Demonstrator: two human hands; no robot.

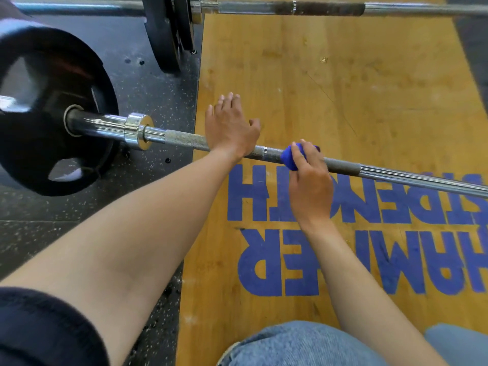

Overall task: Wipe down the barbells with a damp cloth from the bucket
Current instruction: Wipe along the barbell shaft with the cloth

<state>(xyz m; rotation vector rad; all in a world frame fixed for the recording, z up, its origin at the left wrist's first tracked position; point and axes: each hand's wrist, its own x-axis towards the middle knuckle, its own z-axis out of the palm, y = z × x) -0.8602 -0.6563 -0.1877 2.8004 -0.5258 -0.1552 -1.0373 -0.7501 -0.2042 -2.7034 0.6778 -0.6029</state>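
- A gym floor is seen: a yellow wooden lifting platform with big blue letters (343, 107), and beside it a black rubber floor mat with pale specks (148, 83).
- A long silver steel barbell with rough grey grip parts (184, 140) lies low across the platform, and its left end goes through a round black weight plate with holes (52, 107) that stands on the mat.
- A small bright blue cloth (289, 158) is wrapped on the bar and is gripped there by the right hand (310, 180), with the fingers curled over it.
- The left hand (229, 125) is laid flat and open over the bar, with straight fingers, just to the left of the cloth.
- It looks like the bar is being wiped and held steady at once.
- To do it well, the cloth should be kept tight round the bar and slid along it in long strokes.
- The rough parts may need more rubbing, as dirt can hide in the tiny grooves.
- The bar could roll, so it should be pressed down by the flat hand.
- A second silver barbell with a dark worn grip (330, 7) waits at the far side, and is likely not yet wiped.
- No bucket is seen.
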